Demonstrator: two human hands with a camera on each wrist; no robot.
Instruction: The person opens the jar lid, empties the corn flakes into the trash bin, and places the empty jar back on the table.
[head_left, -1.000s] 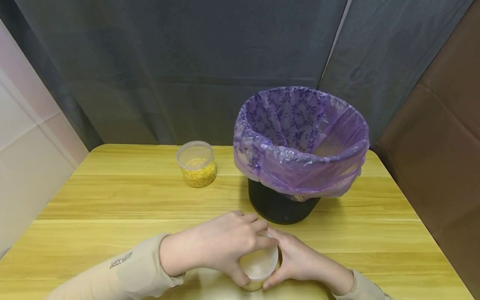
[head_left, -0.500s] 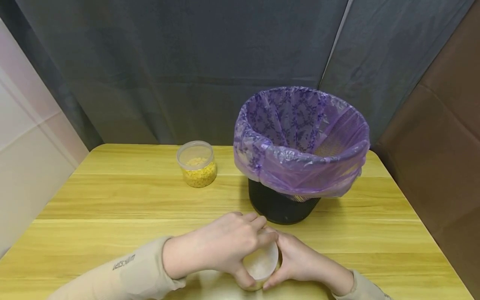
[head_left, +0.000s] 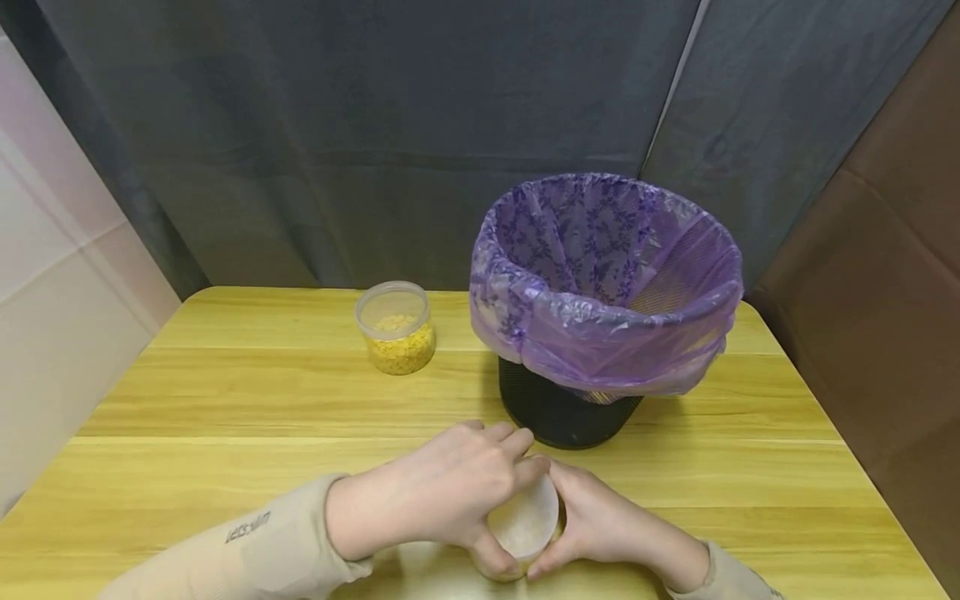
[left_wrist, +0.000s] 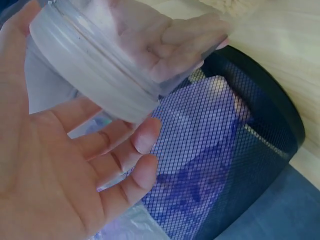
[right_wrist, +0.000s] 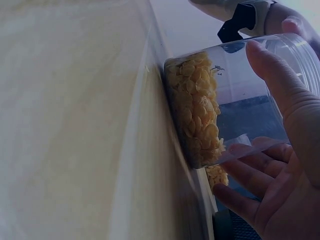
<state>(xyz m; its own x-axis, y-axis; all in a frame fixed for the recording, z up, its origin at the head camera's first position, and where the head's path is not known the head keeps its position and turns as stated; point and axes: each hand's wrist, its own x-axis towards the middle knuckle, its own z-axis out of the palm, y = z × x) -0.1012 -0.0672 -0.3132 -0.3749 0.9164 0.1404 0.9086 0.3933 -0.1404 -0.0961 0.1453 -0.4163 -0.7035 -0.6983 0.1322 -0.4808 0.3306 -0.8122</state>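
- In front of the bin [head_left: 570,412], on its near side, we see in the head view two hands on one clear jar [head_left: 523,530]. The left hand [head_left: 472,483] grips the lid [head_left: 534,510] from above, thumb and forefinger spread across it; the right hand [head_left: 600,518] holds the jar's side.
- Over the last second, in this same view, the left thumb and forefinger have shifted slightly round the rim, while the right hand has kept its place. We read that as a small turn or a re-grip; the lid is still on, so the work seems stuck at that step.
- Left of the bin, a second jar [head_left: 401,346] stands upright on the table [head_left: 262,392], and a purple liner [head_left: 622,358] folds over the bin's rim. Neither has visibly moved.
- From the left wrist, with the bin's mesh wall beyond, we see the lid between thumb and fingers; whether every fingertip touches it we cannot tell.
- From the right wrist, we see flakes [right_wrist: 194,110] filling the jar's lower part, and the right thumb and fingers round its clear wall. Whether its base touches the table in front of the bin, we cannot be sure.
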